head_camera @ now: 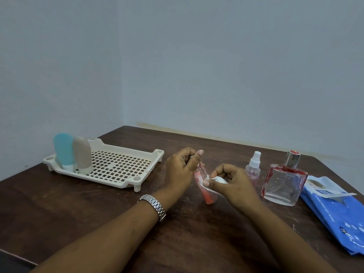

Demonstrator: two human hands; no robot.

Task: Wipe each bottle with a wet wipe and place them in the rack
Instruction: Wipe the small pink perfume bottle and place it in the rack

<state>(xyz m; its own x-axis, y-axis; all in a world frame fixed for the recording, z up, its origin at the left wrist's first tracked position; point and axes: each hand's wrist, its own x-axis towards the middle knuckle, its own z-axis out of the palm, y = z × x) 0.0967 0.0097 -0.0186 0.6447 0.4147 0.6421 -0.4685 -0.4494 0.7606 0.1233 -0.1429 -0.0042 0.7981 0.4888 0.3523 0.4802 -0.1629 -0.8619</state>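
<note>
Near the middle of the frame, just above the table [78, 213], the left hand [180, 170] curls round the cap end of a slim pink bottle [206, 195], which tilts with its base towards the lower right. The right hand [232, 181] pinches a bunched wet wipe [217, 179] against the bottle's side. The bottle looks light and stiff, probably slick once damp, so the cap and neck seem the surest places to hold while the body is rubbed. Whether its base touches the table I can't quite make out. At centre left the white rack [122, 166] holds a blue bottle [64, 150] and a beige bottle [82, 154] upright. To the right stand a small spray bottle [253, 168] and a square glass bottle [283, 184], likely heavier and breakable.
</note>
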